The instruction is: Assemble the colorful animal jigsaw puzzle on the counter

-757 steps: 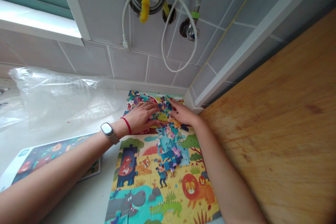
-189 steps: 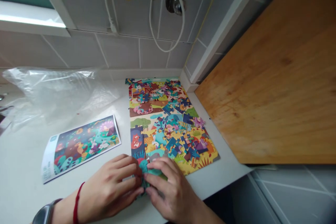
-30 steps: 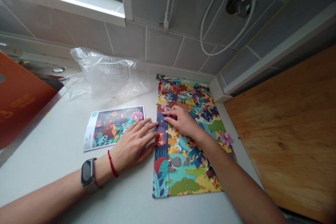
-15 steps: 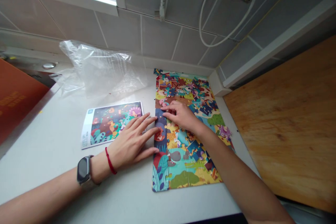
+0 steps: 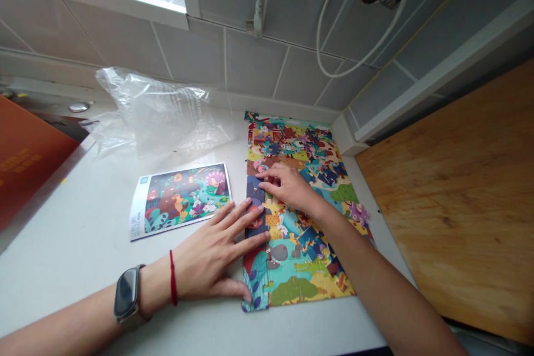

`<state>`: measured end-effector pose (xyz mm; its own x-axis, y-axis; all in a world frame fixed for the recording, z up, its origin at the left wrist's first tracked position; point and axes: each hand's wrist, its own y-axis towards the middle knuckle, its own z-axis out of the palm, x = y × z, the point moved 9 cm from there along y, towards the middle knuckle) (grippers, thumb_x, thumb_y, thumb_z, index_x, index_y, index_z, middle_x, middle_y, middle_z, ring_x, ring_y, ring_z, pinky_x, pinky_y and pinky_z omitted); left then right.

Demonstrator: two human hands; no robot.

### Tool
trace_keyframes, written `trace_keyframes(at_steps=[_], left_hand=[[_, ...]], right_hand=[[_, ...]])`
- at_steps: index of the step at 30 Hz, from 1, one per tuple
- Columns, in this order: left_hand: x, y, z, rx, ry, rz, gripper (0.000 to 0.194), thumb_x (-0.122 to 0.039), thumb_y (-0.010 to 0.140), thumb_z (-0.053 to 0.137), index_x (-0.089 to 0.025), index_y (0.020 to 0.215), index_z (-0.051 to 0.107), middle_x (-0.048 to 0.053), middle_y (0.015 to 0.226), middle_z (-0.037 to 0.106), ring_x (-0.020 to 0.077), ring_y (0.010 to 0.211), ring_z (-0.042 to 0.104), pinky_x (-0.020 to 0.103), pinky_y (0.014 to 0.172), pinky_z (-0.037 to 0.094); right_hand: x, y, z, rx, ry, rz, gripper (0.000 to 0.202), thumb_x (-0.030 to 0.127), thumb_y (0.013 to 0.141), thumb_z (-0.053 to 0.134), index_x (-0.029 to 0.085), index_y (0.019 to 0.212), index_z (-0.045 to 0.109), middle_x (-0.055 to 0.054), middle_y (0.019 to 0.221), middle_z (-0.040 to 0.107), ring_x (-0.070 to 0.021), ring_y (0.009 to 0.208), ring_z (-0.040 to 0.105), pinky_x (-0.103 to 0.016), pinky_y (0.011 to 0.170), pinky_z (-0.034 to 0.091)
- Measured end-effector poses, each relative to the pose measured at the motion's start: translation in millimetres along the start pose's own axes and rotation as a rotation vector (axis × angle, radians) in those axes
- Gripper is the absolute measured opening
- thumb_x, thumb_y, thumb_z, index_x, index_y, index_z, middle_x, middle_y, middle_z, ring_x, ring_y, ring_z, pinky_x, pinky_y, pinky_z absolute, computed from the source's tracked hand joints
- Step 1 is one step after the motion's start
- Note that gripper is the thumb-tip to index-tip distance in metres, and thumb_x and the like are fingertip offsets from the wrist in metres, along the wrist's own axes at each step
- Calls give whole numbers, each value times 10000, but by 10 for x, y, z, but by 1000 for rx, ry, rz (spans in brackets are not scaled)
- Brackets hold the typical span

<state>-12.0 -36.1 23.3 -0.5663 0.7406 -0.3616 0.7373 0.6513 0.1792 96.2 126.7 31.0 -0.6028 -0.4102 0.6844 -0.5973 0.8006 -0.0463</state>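
A colourful jigsaw puzzle [image 5: 292, 289] lies flat on the white surface, with several loose pieces heaped over its far and right parts. My left hand [image 5: 206, 258] is open, its spread fingertips resting on the puzzle's left strip and its thumb at the lower left corner. Bent over the left edge, my right hand [image 5: 292, 186] pinches with thumb and index finger at a dark blue puzzle piece [image 5: 253, 188] in that strip. Its other fingers are curled and partly hidden. Left of the puzzle is a picture sheet [image 5: 183, 200] showing animals in a dark forest.
A crumpled clear plastic bag [image 5: 162, 117] lies behind the picture sheet. An orange box [image 5: 29, 161] stands at the far left. On the right, a wooden board [image 5: 459, 189] borders the surface. A white cable [image 5: 319, 39] hangs against the tiled wall.
My left hand has moved toward me and slightly right, fingers spreading further onto the puzzle's left strip and uncovering more of the picture sheet. My right hand stays at almost the same spot.
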Motion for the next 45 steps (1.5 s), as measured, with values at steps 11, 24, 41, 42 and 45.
trace_keyframes(at_steps=[11, 24, 41, 42, 45], left_hand=[[-275, 16, -34, 48, -82, 142, 893, -824, 860, 662, -389, 1613, 457, 114, 1777, 206, 495, 1579, 298, 670, 1278, 241], [-378, -36, 132, 30, -112, 164, 738, -728, 893, 707, -385, 1531, 562, 86, 1722, 375, 438, 1595, 303, 622, 1315, 210], [-364, -33, 108, 10, -136, 133, 735, -722, 863, 746, -397, 1504, 591, 67, 1719, 383, 427, 1601, 292, 621, 1324, 197], [-370, -29, 91, 14, -136, 140, 732, -716, 871, 741, -390, 1508, 588, 76, 1719, 379, 429, 1600, 294, 622, 1322, 200], [-422, -22, 69, 60, -125, 185, 715, -699, 909, 710, -359, 1522, 574, 122, 1722, 355, 432, 1586, 321, 620, 1312, 235]], right_hand=[[-32, 14, 13, 4, 34, -9, 232, 208, 920, 789, 226, 1148, 827, -26, 898, 666, -125, 692, 573, -271, 695, 473], [3, 4, -12, -11, 13, -2, 241, 195, 919, 801, 206, 1157, 830, -23, 897, 665, -127, 720, 589, -276, 724, 468], [-53, 14, 9, -11, -2, 14, 250, 240, 943, 776, 242, 1187, 834, -39, 929, 687, -138, 742, 597, -280, 722, 465], [-52, 14, 8, -12, -3, 15, 251, 240, 942, 778, 243, 1187, 834, -38, 928, 688, -138, 743, 600, -279, 725, 465], [-44, 21, -4, -22, -9, 17, 243, 233, 943, 775, 239, 1178, 838, -35, 910, 691, -138, 741, 608, -277, 734, 470]])
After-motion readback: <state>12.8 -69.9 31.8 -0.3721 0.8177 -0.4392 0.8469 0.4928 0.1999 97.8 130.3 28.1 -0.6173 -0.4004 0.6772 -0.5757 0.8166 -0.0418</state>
